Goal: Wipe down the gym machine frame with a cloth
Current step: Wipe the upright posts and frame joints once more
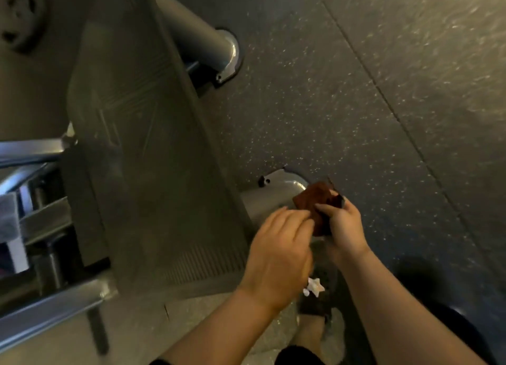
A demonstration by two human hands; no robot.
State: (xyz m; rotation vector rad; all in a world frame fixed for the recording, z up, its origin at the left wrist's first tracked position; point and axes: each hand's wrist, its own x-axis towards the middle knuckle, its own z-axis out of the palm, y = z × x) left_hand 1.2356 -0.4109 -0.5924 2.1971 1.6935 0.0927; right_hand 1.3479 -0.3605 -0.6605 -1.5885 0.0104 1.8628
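Speckled floor (342,96); both hands (276,244) (342,225) pinch brown cloth (315,200).

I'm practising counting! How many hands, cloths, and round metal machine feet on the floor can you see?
Hands: 2, the left hand and the right hand
Brown cloth: 1, gripped by both hands
Round metal feet: 2, the far foot and the near foot
Total: 5
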